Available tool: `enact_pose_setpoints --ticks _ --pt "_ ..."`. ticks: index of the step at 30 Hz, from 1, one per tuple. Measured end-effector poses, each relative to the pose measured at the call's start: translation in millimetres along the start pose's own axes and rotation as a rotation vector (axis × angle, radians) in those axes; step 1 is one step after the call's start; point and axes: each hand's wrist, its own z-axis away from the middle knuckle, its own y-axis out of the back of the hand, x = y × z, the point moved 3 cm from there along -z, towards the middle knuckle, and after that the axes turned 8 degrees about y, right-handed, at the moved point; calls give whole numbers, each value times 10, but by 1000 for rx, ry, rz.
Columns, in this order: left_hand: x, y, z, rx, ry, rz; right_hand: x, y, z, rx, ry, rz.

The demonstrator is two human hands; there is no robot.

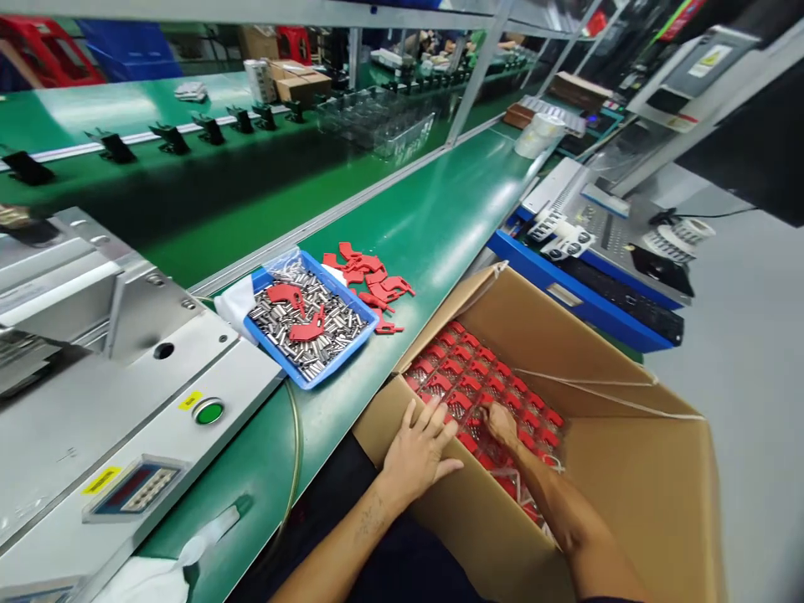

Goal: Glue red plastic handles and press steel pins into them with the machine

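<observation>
A large open cardboard box stands at the workbench edge in front of me. Inside it, red gun-shaped plastic parts sit in rows in clear trays, with small shiny metal pieces beside them. My left hand lies with fingers spread on the box's near wall. Down in the box, my right hand is closed at the tray, fingers curled together; what they grip, if anything, is hidden. On the bench, a blue bin holds many small metal cylinders and a couple of red parts.
Loose red parts lie beside the bin on the green bench. A metal machine with a green button stands at left. Right of the box are label rolls on a blue-edged unit. Black clamps line the conveyor behind.
</observation>
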Motion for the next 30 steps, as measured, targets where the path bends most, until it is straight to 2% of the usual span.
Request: enact_pose_setpoints --ticks 13,26,30 --pt "5 39 106 -41 8 63 110 302 345 86 -12 24" --pt "-9 85 146 -54 -5 77 144 750 790 223 12 86" --pt "-41 131 179 -72 -26 50 159 948 865 246 30 103"
